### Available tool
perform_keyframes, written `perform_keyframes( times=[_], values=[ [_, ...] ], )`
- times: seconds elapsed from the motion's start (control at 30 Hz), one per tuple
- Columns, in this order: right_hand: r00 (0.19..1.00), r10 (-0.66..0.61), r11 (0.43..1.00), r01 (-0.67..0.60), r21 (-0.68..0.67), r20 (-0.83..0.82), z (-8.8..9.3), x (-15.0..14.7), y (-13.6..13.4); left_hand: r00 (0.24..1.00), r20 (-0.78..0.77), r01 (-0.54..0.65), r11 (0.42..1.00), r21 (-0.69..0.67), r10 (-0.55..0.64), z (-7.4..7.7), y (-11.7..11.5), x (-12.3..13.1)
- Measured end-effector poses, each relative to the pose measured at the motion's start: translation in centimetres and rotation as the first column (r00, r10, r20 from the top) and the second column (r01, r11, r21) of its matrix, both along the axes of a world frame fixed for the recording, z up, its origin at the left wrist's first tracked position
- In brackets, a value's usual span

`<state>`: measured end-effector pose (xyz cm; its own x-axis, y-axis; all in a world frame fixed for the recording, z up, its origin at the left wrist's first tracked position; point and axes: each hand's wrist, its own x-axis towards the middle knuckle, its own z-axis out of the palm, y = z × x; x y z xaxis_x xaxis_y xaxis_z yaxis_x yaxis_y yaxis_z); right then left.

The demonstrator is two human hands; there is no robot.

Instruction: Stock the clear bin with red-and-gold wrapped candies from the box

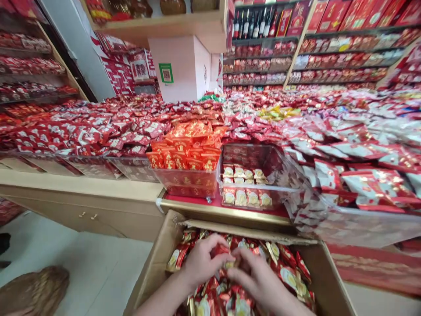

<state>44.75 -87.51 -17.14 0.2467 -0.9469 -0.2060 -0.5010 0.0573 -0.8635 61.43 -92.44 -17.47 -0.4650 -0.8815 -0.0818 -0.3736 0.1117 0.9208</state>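
Left hand [210,259] and right hand [251,273], both curled, seem to pinch one packet [229,264] between them over the box [333,274], toward its far edge. Many loose packets [290,277] still fill it; at the tabletop's [173,200] front edge, a bin [253,154] already holds neat rows [241,197], seemingly part-filled.

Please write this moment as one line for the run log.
left hand: over packets, grip unclear; right hand: close beside left, grip unclear; below: open carton with packets; ahead: see-through bin, packets in rows
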Motion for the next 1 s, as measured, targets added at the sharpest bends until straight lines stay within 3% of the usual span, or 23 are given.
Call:
perform_keyframes(
  times=[0.07,0.13,0.27,0.5,0.73,1.0],
  values=[
    [0.988,-0.093,0.996,0.092,0.014,0.124,0.2,0.0,0.0,0.983,-0.171,-0.055,0.994,0.096,0.071,0.0,0.3,-0.5],
    [0.950,-0.159,0.986,0.138,0.095,0.269,0.4,0.0,0.0,0.947,-0.306,-0.037,0.982,0.185,0.093,-0.3,0.6,-0.8],
    [0.861,-0.278,0.948,0.174,0.266,0.427,1.1,0.2,0.2,0.904,-0.408,-0.026,0.969,0.247,0.128,-0.6,1.0,-1.1],
    [0.777,-0.422,0.900,0.295,0.321,0.467,0.9,0.4,0.3,0.863,-0.465,-0.036,0.943,0.330,0.196,-0.1,1.0,-1.3],
    [0.847,-0.363,0.930,0.299,0.216,0.389,0.0,0.3,0.2,0.933,-0.342,-0.009,0.959,0.284,0.110,-0.5,1.2,-1.1],
    [0.822,-0.381,0.924,0.336,0.180,0.423,-0.6,0.2,0.2,0.828,-0.528,0.057,0.910,0.411,0.187,-0.1,0.9,-1.2]
  ],
)
